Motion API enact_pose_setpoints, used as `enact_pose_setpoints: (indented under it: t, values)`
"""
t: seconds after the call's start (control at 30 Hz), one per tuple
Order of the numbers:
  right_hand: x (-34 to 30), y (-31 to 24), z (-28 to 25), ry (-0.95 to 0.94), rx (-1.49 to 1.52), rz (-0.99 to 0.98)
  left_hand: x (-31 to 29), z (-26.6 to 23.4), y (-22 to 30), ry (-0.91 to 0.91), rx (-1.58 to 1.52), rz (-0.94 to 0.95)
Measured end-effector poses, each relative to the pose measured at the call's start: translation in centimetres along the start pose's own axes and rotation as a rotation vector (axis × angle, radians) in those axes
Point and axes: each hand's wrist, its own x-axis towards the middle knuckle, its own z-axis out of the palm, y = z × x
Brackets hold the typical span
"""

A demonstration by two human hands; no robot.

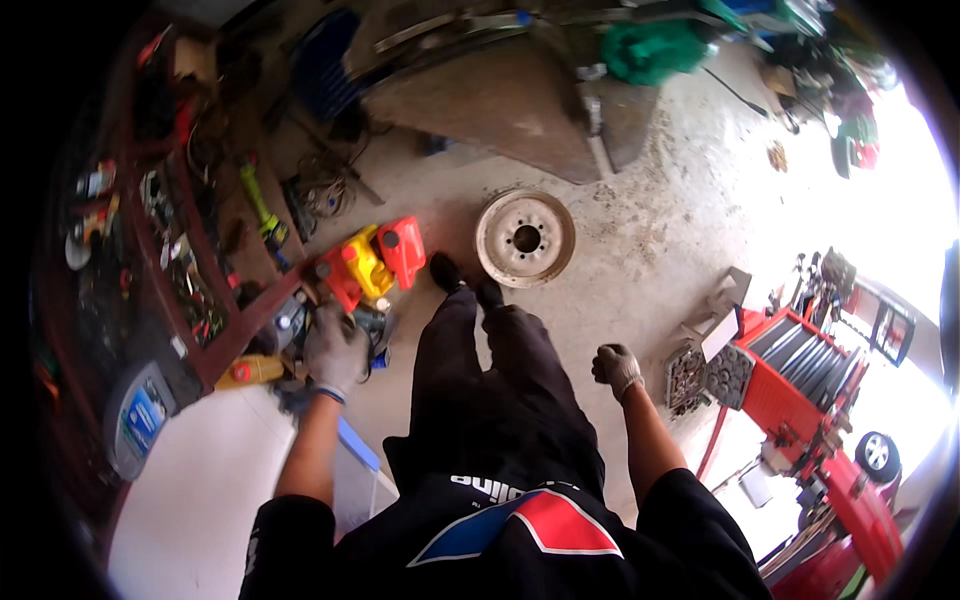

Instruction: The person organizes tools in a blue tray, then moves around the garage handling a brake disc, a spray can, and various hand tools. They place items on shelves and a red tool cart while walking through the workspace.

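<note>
My left hand, in a pale work glove, hangs in front of the shelving beside several jugs and bottles. It is blurred, and its fingers do not show clearly enough to tell their pose or any touch. My right hand, also gloved, is curled into a fist over the concrete floor, with nothing visible in it. Just beyond my shoes a dusty, pale steel wheel rim lies flat, its centre hole and bolt holes facing up. Neither hand touches it.
Red jug and yellow jug stand left of my feet. Dark red shelving full of tools runs along the left. A large brown metal sheet lies ahead. On the right stands a red machine beside metal parts.
</note>
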Motion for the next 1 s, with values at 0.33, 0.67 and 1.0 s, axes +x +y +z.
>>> enact_pose_setpoints:
  t: [0.33, 0.67, 1.0]
  values:
    - [-1.2, 2.3, -4.9, 0.003, 0.097, -0.022, -4.0, 7.1, -0.3, -0.402, 0.116, -0.203]
    - [4.8, -5.7, -9.3, -0.116, 0.089, -0.271, -9.2, 2.8, 12.5, -0.362, -0.193, -0.7]
    - [12.5, 1.6, -35.0, 0.086, 0.652, -0.055, -4.7, 12.0, 37.1, -0.506, 0.338, -0.073]
